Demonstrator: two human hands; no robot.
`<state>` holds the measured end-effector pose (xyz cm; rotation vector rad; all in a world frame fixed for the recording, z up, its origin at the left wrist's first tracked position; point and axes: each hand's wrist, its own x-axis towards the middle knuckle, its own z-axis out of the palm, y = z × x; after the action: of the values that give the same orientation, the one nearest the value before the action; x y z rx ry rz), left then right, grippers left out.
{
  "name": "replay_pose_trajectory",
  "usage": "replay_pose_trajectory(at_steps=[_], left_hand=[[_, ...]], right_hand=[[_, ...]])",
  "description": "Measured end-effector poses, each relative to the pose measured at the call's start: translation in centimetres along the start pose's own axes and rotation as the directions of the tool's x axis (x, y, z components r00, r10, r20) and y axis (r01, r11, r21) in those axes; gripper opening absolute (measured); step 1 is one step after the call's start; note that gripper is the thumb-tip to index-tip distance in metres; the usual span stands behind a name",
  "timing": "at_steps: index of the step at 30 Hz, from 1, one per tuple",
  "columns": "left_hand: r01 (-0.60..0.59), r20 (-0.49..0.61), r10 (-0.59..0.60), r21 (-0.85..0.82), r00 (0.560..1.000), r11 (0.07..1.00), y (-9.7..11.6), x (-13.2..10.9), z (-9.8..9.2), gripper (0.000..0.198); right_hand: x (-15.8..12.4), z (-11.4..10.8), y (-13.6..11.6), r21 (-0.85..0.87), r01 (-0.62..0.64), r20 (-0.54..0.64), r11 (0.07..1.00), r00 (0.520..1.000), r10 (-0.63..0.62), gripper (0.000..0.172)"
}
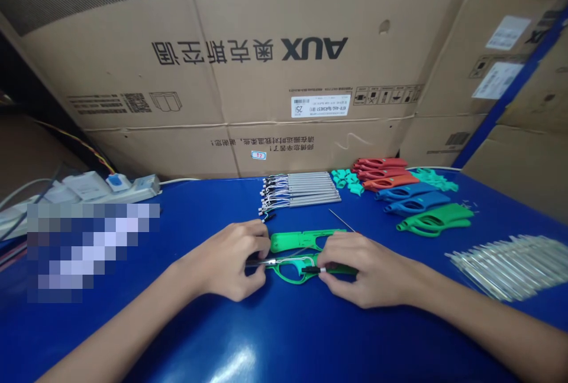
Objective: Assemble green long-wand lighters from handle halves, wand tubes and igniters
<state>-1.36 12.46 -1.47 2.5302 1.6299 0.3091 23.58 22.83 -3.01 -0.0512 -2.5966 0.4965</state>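
Observation:
My left hand is closed around a metal tube whose wires run to the right. With thumb and fingers, my right hand pinches a small black igniter piece with a white end. Both hands work over a green lighter handle half with a ring-shaped opening, partly covered by my right hand. A teal trigger sits at that opening. Just behind it lies a second green handle half, its right end hidden by my right hand.
Wired metal tubes lie in a row at the back, beside teal triggers. Red handles, blue handles and a green handle stand right. Clear tubes lie far right. A power strip is left; cardboard walls the back.

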Motion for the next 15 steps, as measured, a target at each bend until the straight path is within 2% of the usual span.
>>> replay_pose_trajectory(at_steps=[4,15], left_hand=[[-0.002,-0.004,0.003,0.025,1.000,1.000,0.01,0.15,-0.02,0.006],[-0.023,-0.043,0.026,0.065,0.999,0.998,0.02,0.39,-0.37,0.009]], right_hand=[[0.01,-0.04,0.07,-0.007,-0.012,0.016,1.000,1.000,0.012,0.008],[-0.20,0.30,0.52,-0.027,-0.042,-0.034,0.999,0.999,0.041,0.010]])
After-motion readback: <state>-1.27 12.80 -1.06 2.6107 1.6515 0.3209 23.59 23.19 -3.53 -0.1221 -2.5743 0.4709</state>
